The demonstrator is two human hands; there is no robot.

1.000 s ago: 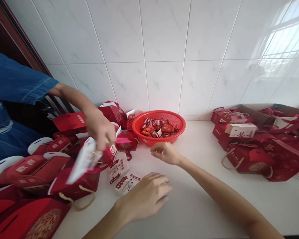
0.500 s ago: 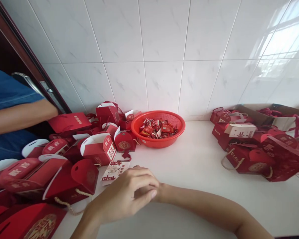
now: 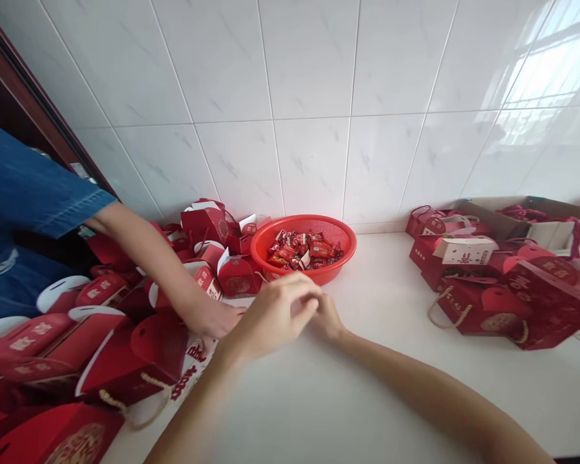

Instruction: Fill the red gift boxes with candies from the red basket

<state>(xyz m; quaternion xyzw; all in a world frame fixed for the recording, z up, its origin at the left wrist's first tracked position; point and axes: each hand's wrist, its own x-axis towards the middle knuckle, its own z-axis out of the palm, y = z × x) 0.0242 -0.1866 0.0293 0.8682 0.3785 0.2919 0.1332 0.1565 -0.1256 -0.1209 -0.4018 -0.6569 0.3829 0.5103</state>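
Over the white counter, my left hand [image 3: 275, 314] meets my right hand [image 3: 327, 317] just in front of the red plastic basket [image 3: 294, 278]. The left fingers are bent and held together, with the thumb close to them; what they hold, if anything, is hidden. My right hand's fingers are behind the left hand. Red-wrapped sweets [image 3: 304, 250] fill the bottom of the basket. To the left, another person's hand [image 3: 215, 317] reaches down onto a white printed card with red characters [image 3: 188, 372], covering part of it.
Red gift boxes [image 3: 159, 345] with rope handles crowd the left side. More red boxes [image 3: 488, 309] stand at the right, before an open cardboard box [image 3: 555, 233] holding red items. A tiled wall [image 3: 314, 161] runs behind. The other person's arm [image 3: 149, 254] crosses the left boxes.
Both my hands have moved up and forward, closer to the basket, staying together. The other person's arm has reached in from the left, down to the printed card.
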